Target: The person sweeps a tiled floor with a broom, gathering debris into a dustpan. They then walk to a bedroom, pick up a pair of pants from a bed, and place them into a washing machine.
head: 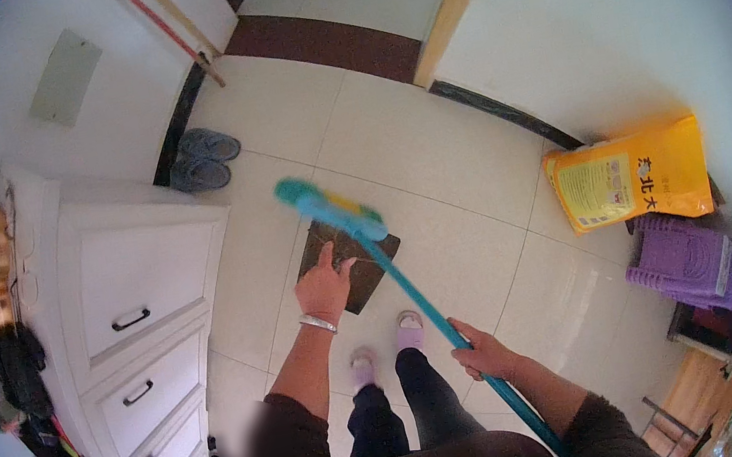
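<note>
My right hand [487,351] is wrapped around the teal handle [418,291] of a broom, which slants up from beside my body. The blurred broom head [332,212], blue and green with some yellow, is held out in front of me. Just below that head, my left hand [324,288] reaches forward with index finger and thumb apart, and a silver bracelet circles its wrist. Under this hand a dark brown, flat, four-sided piece [371,284] lies on the tiles; whether it is a mat or a board I cannot tell. The left hand appears to hold nothing.
A white cabinet [130,264] with dark handles stands at left. Grey slippers [203,159] sit by the wall, near a red pole [166,28]. At right are an orange printed bag [635,177] and a purple ribbed item [690,258]. A dark threshold [324,43] crosses the doorway.
</note>
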A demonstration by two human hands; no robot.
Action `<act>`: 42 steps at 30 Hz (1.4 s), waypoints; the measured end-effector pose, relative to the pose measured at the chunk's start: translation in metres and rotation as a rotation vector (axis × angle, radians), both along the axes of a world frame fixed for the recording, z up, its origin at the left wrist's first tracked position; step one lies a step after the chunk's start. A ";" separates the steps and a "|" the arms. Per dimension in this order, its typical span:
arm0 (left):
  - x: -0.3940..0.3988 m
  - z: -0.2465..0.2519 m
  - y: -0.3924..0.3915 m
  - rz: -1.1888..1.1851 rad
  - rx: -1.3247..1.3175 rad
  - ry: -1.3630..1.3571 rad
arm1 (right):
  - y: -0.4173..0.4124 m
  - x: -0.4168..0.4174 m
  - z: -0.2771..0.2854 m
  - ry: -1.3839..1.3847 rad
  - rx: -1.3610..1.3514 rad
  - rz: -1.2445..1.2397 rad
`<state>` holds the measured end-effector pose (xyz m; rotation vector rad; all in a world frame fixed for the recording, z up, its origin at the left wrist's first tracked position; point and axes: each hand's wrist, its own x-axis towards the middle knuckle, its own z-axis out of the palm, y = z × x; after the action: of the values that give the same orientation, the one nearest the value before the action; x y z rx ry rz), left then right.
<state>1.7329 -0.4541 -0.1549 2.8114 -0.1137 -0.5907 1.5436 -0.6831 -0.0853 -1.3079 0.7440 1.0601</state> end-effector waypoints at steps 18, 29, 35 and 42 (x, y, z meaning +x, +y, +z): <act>-0.063 0.044 0.140 0.252 -0.053 0.140 | -0.079 -0.051 0.133 -0.370 -1.381 1.126; -0.107 0.023 0.179 0.382 -0.047 0.160 | -0.129 0.076 0.093 -0.290 -1.571 1.524; -0.084 0.022 0.181 0.265 0.161 0.439 | -0.171 0.113 -0.011 -0.359 -1.585 1.772; -0.038 0.076 0.154 0.246 0.250 0.486 | -0.228 0.195 -0.022 -0.310 -1.490 1.742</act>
<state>1.6949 -0.3006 -0.0793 2.7495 0.4187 -1.2717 1.7383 -0.9114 -0.1075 -3.6073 -0.2691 1.4345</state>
